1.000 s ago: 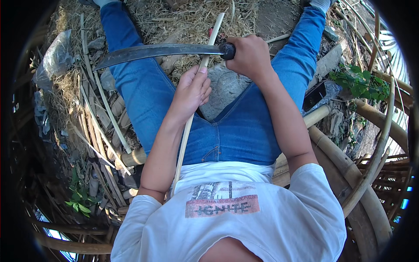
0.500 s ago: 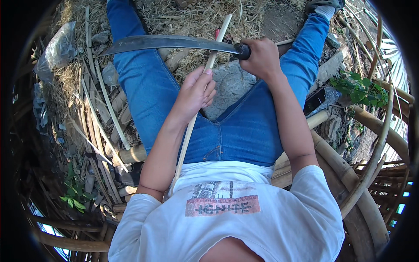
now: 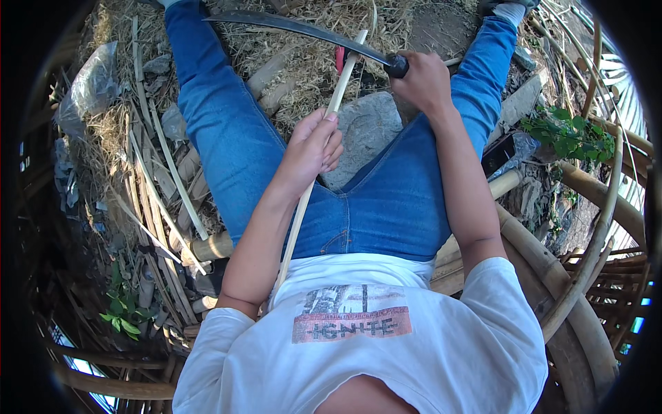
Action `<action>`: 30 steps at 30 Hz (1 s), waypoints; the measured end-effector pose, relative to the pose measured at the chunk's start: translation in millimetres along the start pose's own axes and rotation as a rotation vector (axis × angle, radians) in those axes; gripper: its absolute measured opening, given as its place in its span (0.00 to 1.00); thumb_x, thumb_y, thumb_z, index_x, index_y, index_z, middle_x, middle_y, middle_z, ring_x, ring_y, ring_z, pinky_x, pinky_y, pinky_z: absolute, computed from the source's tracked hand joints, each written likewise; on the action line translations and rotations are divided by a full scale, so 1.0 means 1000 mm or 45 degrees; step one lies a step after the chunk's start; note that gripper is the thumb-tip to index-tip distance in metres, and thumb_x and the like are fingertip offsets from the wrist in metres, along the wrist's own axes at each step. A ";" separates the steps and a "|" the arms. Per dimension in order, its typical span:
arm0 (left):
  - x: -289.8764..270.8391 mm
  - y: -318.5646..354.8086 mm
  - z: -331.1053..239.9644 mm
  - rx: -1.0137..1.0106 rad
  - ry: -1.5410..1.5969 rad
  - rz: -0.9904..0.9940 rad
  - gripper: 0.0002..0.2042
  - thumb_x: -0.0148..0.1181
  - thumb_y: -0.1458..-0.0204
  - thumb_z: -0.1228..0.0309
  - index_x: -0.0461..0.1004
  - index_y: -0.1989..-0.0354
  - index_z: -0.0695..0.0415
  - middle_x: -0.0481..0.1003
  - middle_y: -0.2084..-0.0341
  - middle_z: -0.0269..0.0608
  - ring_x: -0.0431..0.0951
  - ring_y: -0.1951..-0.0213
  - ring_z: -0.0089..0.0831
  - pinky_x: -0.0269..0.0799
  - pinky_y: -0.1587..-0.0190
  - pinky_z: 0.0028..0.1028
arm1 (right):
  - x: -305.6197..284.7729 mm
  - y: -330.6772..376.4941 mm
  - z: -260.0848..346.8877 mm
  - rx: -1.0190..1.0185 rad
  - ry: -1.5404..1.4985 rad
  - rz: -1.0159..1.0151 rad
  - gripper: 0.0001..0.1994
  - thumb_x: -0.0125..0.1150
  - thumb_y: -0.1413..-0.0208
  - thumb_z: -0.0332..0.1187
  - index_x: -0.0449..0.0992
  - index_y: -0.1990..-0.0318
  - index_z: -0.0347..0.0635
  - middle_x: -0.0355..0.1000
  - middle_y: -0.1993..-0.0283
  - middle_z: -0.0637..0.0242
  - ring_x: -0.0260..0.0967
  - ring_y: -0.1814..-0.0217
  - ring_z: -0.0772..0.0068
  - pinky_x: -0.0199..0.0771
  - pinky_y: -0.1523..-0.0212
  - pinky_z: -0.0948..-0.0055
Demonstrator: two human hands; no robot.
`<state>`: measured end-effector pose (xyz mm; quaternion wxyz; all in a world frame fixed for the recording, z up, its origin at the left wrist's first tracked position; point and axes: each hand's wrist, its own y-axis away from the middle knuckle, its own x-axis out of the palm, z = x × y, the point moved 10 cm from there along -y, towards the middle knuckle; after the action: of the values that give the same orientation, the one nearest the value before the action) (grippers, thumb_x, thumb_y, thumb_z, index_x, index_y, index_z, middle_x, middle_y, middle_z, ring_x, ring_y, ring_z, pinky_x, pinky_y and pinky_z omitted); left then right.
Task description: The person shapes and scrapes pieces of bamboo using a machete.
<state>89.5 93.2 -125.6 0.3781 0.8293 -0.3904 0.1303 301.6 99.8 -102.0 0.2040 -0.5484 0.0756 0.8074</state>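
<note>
My left hand (image 3: 314,148) is closed round a pale bamboo strip (image 3: 342,88), thumb lying along it. The strip slants from beside my waist up to a far end beyond my knees. In my right hand (image 3: 423,81) is the dark handle of a long curved machete (image 3: 296,29), its blade pointing to the far left. The blade crosses the strip near its far end; whether it presses into the strip I cannot tell. Behind the strip shows a small red thing (image 3: 339,59), partly hidden.
A grey stone (image 3: 369,127) sits between my thighs. Pale shavings (image 3: 276,52) cover the ground ahead. On the left lie loose bamboo strips (image 3: 172,162) and a clear plastic bag (image 3: 93,79). Thick bamboo poles (image 3: 545,262) and a leafy plant (image 3: 569,136) are on the right.
My right hand has moved the machete forward and slightly right, toward the strip's far end, and the blade now slants more. My left hand stays nearly in place on the strip.
</note>
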 end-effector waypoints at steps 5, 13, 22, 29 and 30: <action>-0.009 -0.005 -0.001 0.033 0.117 -0.029 0.11 0.44 0.31 0.64 0.64 0.66 0.53 0.55 0.90 0.25 0.52 0.89 0.14 0.48 0.85 0.19 | 0.009 0.002 0.027 -0.148 -0.072 0.086 0.18 0.63 0.66 0.34 0.85 0.62 0.51 0.77 0.76 0.54 0.78 0.69 0.49 0.80 0.62 0.54; -0.012 -0.007 -0.001 0.051 0.104 -0.048 0.09 0.46 0.31 0.66 0.63 0.65 0.53 0.54 0.89 0.23 0.52 0.89 0.13 0.49 0.85 0.18 | 0.024 0.007 0.041 -0.137 -0.047 0.179 0.18 0.63 0.66 0.36 0.85 0.62 0.53 0.76 0.76 0.55 0.78 0.69 0.50 0.79 0.63 0.54; -0.003 -0.004 -0.003 0.079 0.026 0.005 0.08 0.45 0.31 0.67 0.62 0.64 0.53 0.54 0.89 0.22 0.52 0.89 0.12 0.49 0.85 0.17 | 0.012 0.000 0.003 0.011 -0.078 0.079 0.13 0.62 0.61 0.33 0.84 0.65 0.43 0.76 0.73 0.48 0.76 0.69 0.45 0.78 0.60 0.53; -0.007 -0.004 -0.006 0.086 0.023 -0.029 0.07 0.46 0.31 0.66 0.63 0.61 0.55 0.54 0.89 0.22 0.52 0.89 0.12 0.49 0.85 0.17 | 0.025 0.006 0.041 -0.145 -0.174 0.241 0.18 0.62 0.66 0.34 0.85 0.62 0.50 0.77 0.74 0.53 0.78 0.69 0.50 0.79 0.61 0.53; -0.009 -0.004 -0.005 0.092 0.020 -0.033 0.07 0.46 0.31 0.66 0.63 0.61 0.55 0.54 0.89 0.22 0.52 0.89 0.12 0.49 0.85 0.17 | 0.027 0.008 0.046 -0.192 -0.182 0.258 0.18 0.62 0.66 0.34 0.85 0.62 0.50 0.77 0.74 0.53 0.78 0.69 0.50 0.79 0.62 0.53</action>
<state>87.0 102.9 -129.0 0.3527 0.8463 -0.3716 0.1456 251.1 115.1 -109.6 0.0843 -0.4927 0.0550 0.8643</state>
